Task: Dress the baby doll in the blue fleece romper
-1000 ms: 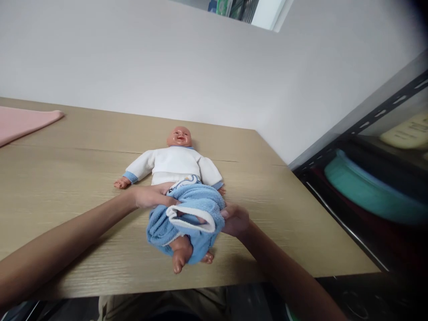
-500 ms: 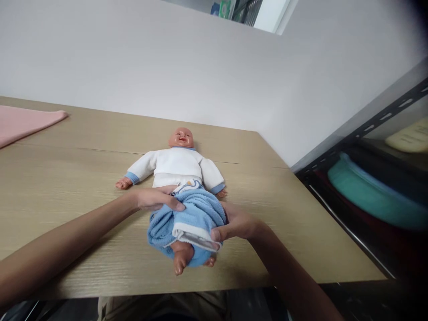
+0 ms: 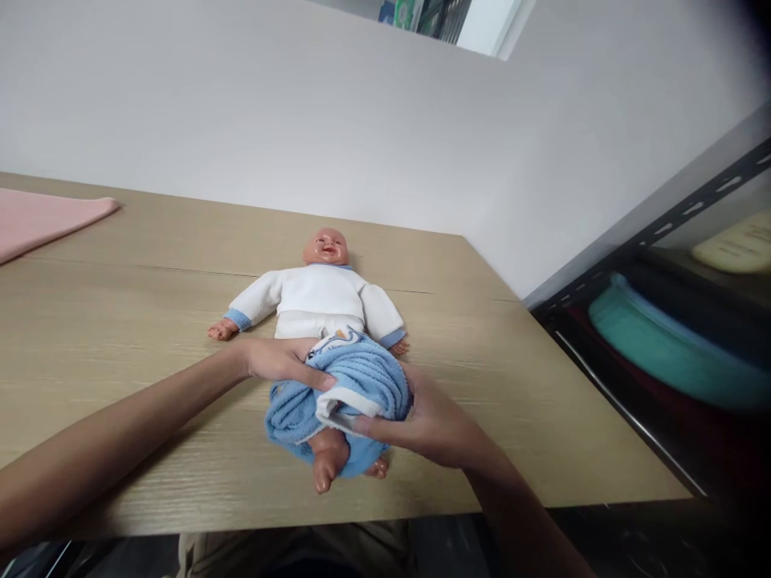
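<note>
A baby doll [image 3: 319, 291] in a white top with blue cuffs lies on its back on the wooden table, head toward the wall. Bunched around its legs is a light-blue terry garment [image 3: 367, 373] with white trim; both feet stick out below it. My left hand [image 3: 283, 361] grips the garment's upper left part, thumb on top and the other fingers largely hidden. At the garment's right side, my right hand [image 3: 422, 417] is closed on the cloth, its thumb hooked at the white-edged opening. Most of the doll's legs are covered.
A folded pink cloth [image 3: 48, 221] lies at the table's [image 3: 181, 305] far left. Behind the table rises a white wall [image 3: 241, 120]. Right of the table, a black metal shelf [image 3: 662, 229] holds a teal basin [image 3: 668, 353] and a pale yellow object [image 3: 738, 245].
My right hand has moved its thumb left and slightly up into the white-edged opening, which now gapes more. My left hand stays nearly in place, and the doll lies as before.
</note>
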{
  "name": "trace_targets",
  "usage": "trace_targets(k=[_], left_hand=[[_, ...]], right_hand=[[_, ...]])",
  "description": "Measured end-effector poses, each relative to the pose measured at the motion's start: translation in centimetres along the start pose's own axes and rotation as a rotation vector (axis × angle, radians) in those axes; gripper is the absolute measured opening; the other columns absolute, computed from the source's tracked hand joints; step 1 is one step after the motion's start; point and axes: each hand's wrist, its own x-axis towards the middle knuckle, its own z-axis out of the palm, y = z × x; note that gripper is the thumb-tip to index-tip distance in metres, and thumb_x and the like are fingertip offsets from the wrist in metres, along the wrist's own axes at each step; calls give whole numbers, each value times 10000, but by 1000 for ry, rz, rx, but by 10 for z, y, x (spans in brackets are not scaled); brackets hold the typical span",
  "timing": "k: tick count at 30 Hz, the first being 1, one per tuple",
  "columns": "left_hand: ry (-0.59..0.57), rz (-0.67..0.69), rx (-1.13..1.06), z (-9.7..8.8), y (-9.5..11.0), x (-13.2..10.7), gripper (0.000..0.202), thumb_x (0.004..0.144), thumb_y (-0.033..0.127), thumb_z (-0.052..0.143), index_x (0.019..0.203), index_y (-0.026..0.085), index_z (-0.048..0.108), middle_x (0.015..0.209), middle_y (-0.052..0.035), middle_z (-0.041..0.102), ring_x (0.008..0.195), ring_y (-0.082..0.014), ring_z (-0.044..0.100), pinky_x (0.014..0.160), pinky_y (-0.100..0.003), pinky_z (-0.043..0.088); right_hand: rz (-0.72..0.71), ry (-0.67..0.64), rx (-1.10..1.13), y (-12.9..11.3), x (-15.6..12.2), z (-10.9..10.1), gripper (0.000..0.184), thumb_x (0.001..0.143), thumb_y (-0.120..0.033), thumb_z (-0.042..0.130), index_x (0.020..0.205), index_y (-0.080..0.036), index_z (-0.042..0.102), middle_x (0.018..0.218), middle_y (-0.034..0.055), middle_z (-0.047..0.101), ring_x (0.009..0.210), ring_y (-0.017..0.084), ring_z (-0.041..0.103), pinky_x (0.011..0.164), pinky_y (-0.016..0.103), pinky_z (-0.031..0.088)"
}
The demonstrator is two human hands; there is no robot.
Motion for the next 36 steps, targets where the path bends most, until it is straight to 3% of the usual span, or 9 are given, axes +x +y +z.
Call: trace_targets(k=[3, 7, 12, 16, 18, 22, 25, 28, 36], left_hand=[[-22, -32, -61, 7, 14, 1, 614, 990, 688, 810, 1309, 164, 785, 1316, -117, 854, 1328, -376, 759, 1163, -451, 606], [15, -46, -34, 19, 36, 0, 501, 984, 576, 829, 1281, 174, 794, 1289, -90, 861, 1304, -377, 768, 1104, -428, 625], [-35, -18, 50, 39, 43, 2, 464, 844, 397, 947, 1246, 223, 794, 1197, -14, 860, 1147, -301, 801, 978, -344, 616], [82, 5, 284, 54, 35, 6, 227, 892, 314, 805, 1090, 220, 743, 982, 1, 803, 935, -257, 773, 847, -344, 569], [162, -36, 467, 61, 32, 7, 198, 895, 342, 791, 1031, 222, 712, 897, -5, 758, 884, -272, 757, 790, -356, 529], [223, -180, 762, 75, 29, 8, 345, 858, 401, 871, 1090, 217, 692, 909, -63, 750, 936, -363, 776, 762, -395, 523], [229, -165, 879, 84, 27, 8, 382, 854, 366, 886, 1123, 206, 666, 1109, -136, 768, 1076, -395, 772, 880, -433, 581], [223, -167, 907, 87, 25, 7, 416, 835, 336, 882, 1137, 200, 631, 1268, -185, 735, 1179, -419, 751, 992, -478, 591], [224, -142, 529, 72, 14, 4, 439, 783, 307, 855, 1079, 238, 539, 1030, -91, 738, 962, -365, 720, 786, -423, 495]], right_hand=[[-75, 290, -177, 1, -15, 15, 443, 889, -286, 823, 1325, -214, 794, 1110, 61, 847, 1017, 298, 801, 871, 361, 680], [-55, 485, -283, 10, -31, 27, 442, 892, -376, 689, 1274, -181, 794, 1036, 89, 829, 1068, 335, 796, 912, 397, 690], [42, 648, -313, 34, -54, 59, 667, 905, -459, 717, 1517, -192, 725, 1388, 153, 811, 1294, 385, 771, 1105, 488, 660], [64, 764, -283, 64, -69, 95, 693, 980, -533, 735, 1594, -215, 681, 1495, 151, 778, 1398, 386, 738, 1204, 513, 610], [57, 822, -335, 79, -73, 105, 652, 1002, -530, 718, 1568, -207, 699, 1460, 153, 799, 1370, 386, 756, 1164, 499, 632], [-22, 1004, -608, 99, -76, 104, 419, 978, -473, 713, 1271, -185, 796, 1203, 161, 834, 1166, 405, 781, 1021, 529, 655], [-105, 1031, -702, 100, -73, 100, 244, 982, -386, 654, 1123, -217, 759, 1173, 141, 763, 1122, 378, 732, 990, 530, 619], [-72, 992, -572, 98, -69, 102, 275, 975, -319, 588, 1197, -233, 726, 1240, 129, 750, 1152, 346, 742, 1000, 481, 607], [86, 933, -230, 114, -62, 98, 398, 1004, -473, 635, 1255, -193, 765, 1183, 129, 847, 1105, 360, 786, 987, 449, 623]])
